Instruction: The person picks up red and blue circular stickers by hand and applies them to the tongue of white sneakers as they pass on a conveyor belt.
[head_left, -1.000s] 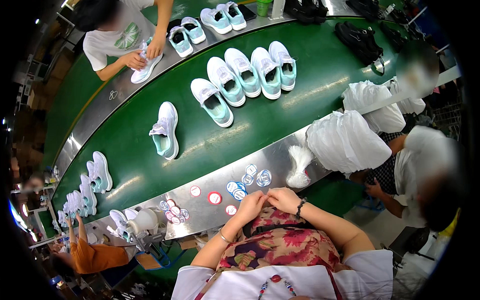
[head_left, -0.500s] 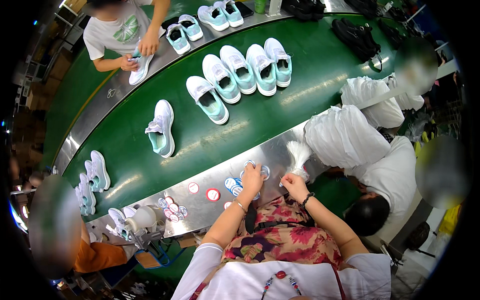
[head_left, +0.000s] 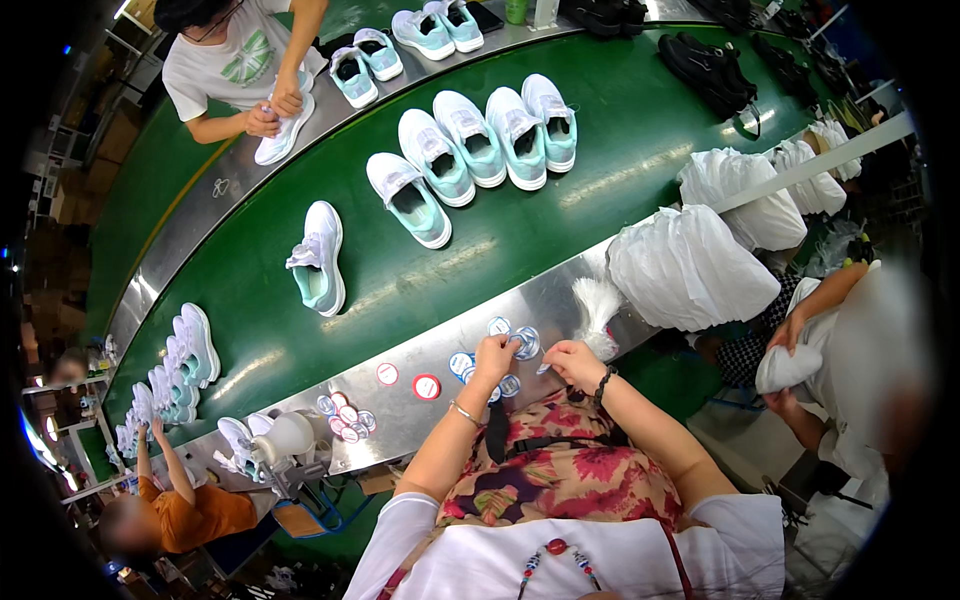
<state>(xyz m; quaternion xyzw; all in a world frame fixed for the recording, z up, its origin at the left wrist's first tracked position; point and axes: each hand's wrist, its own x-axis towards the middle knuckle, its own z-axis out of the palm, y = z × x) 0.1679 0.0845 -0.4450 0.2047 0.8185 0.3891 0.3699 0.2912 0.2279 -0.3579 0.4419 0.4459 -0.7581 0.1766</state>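
Observation:
Above the metal ledge, my left hand point(head_left: 495, 357) is closed in a pinch beside several round blue-and-white tags point(head_left: 526, 343). What its fingertips hold, if anything, is too small to make out. My right hand point(head_left: 577, 363) pinches a small bluish-white tag point(head_left: 543, 368), seen nearly edge-on. Just beyond that hand lies a bundle of white strings point(head_left: 597, 305). More blue-and-white tags point(head_left: 461, 365) are spread left of and under my left hand. Farther left lie a red-rimmed round tag point(head_left: 426, 387) and a pale one with a thin red ring point(head_left: 387, 374).
White and mint sneakers point(head_left: 435, 160) stand on the green conveyor point(head_left: 400, 290), with a single sneaker point(head_left: 318, 260) nearer. A tag pile point(head_left: 346, 417) lies at left. White-wrapped bundles point(head_left: 690, 268) border the ledge at right. Co-workers sit across, at left and at right.
My left hand has drawn back slightly toward me and left, fingers pinched. My right hand has shifted slightly left, its tag now showing. The co-worker at right has straightened, holding something white.

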